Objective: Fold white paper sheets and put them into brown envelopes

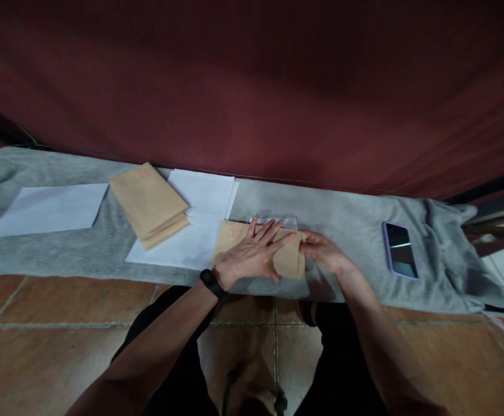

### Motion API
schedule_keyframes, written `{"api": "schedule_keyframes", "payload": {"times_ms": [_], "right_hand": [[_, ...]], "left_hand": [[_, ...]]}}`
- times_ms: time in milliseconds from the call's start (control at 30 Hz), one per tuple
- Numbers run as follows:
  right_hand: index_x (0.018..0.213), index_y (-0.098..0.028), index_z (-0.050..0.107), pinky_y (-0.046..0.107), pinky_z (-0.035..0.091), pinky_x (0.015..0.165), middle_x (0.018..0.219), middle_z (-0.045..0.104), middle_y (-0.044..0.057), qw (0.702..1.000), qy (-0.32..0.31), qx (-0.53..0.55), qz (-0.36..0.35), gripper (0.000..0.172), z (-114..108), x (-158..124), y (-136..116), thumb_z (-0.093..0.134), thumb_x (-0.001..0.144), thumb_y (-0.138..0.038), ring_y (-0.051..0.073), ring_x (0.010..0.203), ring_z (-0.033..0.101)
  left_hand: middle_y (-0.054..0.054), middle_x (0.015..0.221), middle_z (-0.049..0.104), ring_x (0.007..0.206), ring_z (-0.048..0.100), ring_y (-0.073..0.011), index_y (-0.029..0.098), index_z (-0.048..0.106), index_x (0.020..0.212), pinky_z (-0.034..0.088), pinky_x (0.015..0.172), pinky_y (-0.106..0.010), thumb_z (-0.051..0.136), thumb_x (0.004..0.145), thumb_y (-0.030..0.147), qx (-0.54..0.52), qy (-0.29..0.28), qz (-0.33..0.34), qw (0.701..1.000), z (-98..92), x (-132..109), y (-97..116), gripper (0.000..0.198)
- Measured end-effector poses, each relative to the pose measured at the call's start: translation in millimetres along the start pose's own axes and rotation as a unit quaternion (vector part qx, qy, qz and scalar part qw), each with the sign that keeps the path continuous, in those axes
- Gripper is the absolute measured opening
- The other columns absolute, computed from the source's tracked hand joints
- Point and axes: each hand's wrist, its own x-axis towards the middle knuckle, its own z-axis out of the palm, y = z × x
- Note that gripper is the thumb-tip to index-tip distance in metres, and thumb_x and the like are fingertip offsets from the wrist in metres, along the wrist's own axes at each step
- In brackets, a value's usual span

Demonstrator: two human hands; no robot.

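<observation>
A brown paper envelope (288,261) lies on the grey cloth in front of me. My left hand (254,251) presses flat on top of it with the fingers spread; a dark band sits on that wrist. At the envelope's right end, my right hand (324,251) pinches its edge between thumb and fingers. A strip of white paper (290,222) shows just beyond the envelope's far edge. The envelope's left end overlaps white sheets (204,193). On those sheets, farther left, rests a stack of brown envelopes (148,199).
A folded white sheet (52,209) lies at the far left of the grey cloth (338,211). Toward the right is a phone (400,250) in a purple case. Dark red fabric (252,104) rises behind the cloth. Below is a tiled floor (61,346).
</observation>
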Motion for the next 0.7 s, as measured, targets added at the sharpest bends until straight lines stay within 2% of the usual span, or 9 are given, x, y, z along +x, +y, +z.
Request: {"api": "schedule_keyframes", "payload": {"times_ms": [133, 267, 367, 567, 700], "right_hand": [[0.091, -0.020, 0.070, 0.031, 0.054, 0.074, 0.081, 0.074, 0.001, 0.997, 0.056, -0.036, -0.033, 0.031, 7, 13, 5, 0.073, 0.072, -0.045, 0.020, 0.076, 0.068], [0.091, -0.021, 0.067, 0.028, 0.052, 0.071, 0.080, 0.071, -0.001, 0.985, 0.117, -0.105, -0.070, 0.028, 10, 20, 9, 0.067, 0.076, -0.045, 0.018, 0.076, 0.065], [0.090, -0.021, 0.065, 0.027, 0.051, 0.070, 0.081, 0.069, -0.002, 0.976, 0.156, -0.136, -0.071, 0.026, 7, 20, 10, 0.065, 0.075, -0.043, 0.017, 0.076, 0.063], [0.093, -0.022, 0.062, 0.027, 0.049, 0.067, 0.079, 0.068, -0.002, 0.982, 0.155, -0.092, -0.063, 0.026, 7, 18, 9, 0.060, 0.074, -0.041, 0.017, 0.072, 0.061], [0.093, -0.023, 0.063, 0.028, 0.050, 0.072, 0.083, 0.070, -0.001, 0.963, 0.196, -0.164, -0.087, 0.023, 8, 18, 10, 0.059, 0.073, -0.033, 0.018, 0.080, 0.064]], "left_hand": [[-0.016, 0.176, 0.013, 0.160, 0.021, -0.0399, 0.036, 0.009, 0.168, 0.001, 0.127, -0.066, 0.084, 0.073, 0.065, 0.006, 0.007, -0.003, 1.000, 2.0, 0, 1, 0.124], [-0.016, 0.176, 0.011, 0.159, 0.023, -0.0403, 0.036, 0.007, 0.168, 0.003, 0.126, -0.067, 0.081, 0.076, 0.066, -0.005, 0.006, -0.016, 1.000, 3.7, 0, 1, 0.122], [-0.018, 0.176, 0.013, 0.159, 0.022, -0.0415, 0.035, 0.005, 0.168, 0.005, 0.125, -0.069, 0.081, 0.074, 0.068, -0.022, -0.004, -0.037, 0.999, 6.4, 0, -1, 0.125], [-0.019, 0.170, 0.030, 0.159, 0.022, -0.0391, 0.032, 0.006, 0.168, 0.006, 0.125, -0.069, 0.081, 0.074, 0.067, -0.036, 0.001, -0.050, 0.998, 9.2, -1, -2, 0.125], [-0.018, 0.164, 0.038, 0.153, 0.033, -0.0389, 0.031, 0.012, 0.168, 0.007, 0.126, -0.068, 0.080, 0.077, 0.059, -0.026, 0.038, -0.051, 0.998, 3.0, 0, 1, 0.117]]}}
